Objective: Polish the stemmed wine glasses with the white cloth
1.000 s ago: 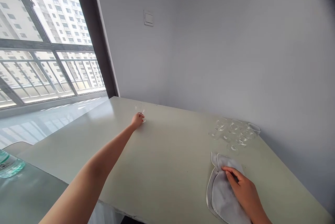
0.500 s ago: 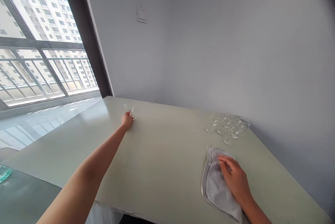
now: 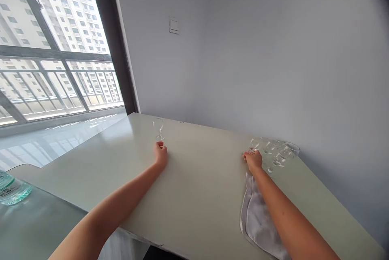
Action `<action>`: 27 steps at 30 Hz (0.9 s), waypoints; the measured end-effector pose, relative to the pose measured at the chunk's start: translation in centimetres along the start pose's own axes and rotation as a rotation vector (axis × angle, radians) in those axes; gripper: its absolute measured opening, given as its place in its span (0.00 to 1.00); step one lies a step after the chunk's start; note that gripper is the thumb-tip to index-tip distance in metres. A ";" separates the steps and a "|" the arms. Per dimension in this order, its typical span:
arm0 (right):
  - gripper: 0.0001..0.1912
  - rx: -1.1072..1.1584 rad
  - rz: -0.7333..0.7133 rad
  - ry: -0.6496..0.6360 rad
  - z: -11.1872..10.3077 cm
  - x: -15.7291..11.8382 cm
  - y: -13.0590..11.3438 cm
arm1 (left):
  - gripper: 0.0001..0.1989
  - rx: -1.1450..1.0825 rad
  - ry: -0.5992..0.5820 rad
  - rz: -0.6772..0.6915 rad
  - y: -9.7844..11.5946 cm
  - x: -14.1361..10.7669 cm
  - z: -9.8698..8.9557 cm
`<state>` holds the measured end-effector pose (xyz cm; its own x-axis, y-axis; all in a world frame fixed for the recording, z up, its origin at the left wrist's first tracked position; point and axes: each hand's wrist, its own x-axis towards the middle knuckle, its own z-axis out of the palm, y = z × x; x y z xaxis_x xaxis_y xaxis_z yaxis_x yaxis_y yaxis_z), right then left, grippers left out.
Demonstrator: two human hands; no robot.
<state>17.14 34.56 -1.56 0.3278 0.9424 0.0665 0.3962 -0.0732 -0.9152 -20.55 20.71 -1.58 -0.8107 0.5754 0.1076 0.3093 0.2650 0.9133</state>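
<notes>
A clear, stemmed drinking glass (image 3: 158,128) stands upright near the far-left corner of the pale, smooth-topped desk (image 3: 194,195). The left hand (image 3: 161,154) has just let go and rests before its foot, fingers loosely curled, holding nothing, so the glass now stands unsupported. The right hand (image 3: 254,160) has left the grey, pale-edged cloth (image 3: 263,223) near the right edge; its fingers bend around the leftmost of the clear, stemmed glasses (image 3: 280,154) clustered at the far-right corner, grip unclear.
</notes>
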 end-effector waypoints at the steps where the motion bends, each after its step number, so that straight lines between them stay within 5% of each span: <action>1: 0.19 0.010 0.008 -0.004 0.5 0.2 -0.1 | 0.13 -0.012 -0.026 0.012 0.1 -0.8 0.0; 5: 0.09 0.041 -0.012 -0.094 3.0 -1.5 -0.9 | 0.12 -0.038 -0.195 0.090 0.7 -4.0 0.3; 10: 0.12 0.122 -0.144 -0.352 8.3 -8.5 -3.4 | 0.10 -0.058 -0.425 0.184 2.5 -7.1 2.7; 17: 0.16 0.171 -0.260 -0.585 12.9 -16.1 -6.1 | 0.14 -0.105 -0.521 0.182 3.5 -8.0 4.2; 23: 0.22 0.131 -0.258 -0.681 13.4 -17.4 -7.2 | 0.13 -0.093 -0.476 0.134 2.1 -6.1 3.2; 27: 0.21 0.132 -0.256 -0.748 9.7 -16.0 -8.4 | 0.12 -0.025 -0.340 0.141 0.7 -2.3 0.9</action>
<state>0.28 23.29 1.21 -0.4398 0.8972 0.0393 0.2614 0.1697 -0.9502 -18.03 20.30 -1.60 -0.5481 0.8304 0.1002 0.3903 0.1480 0.9087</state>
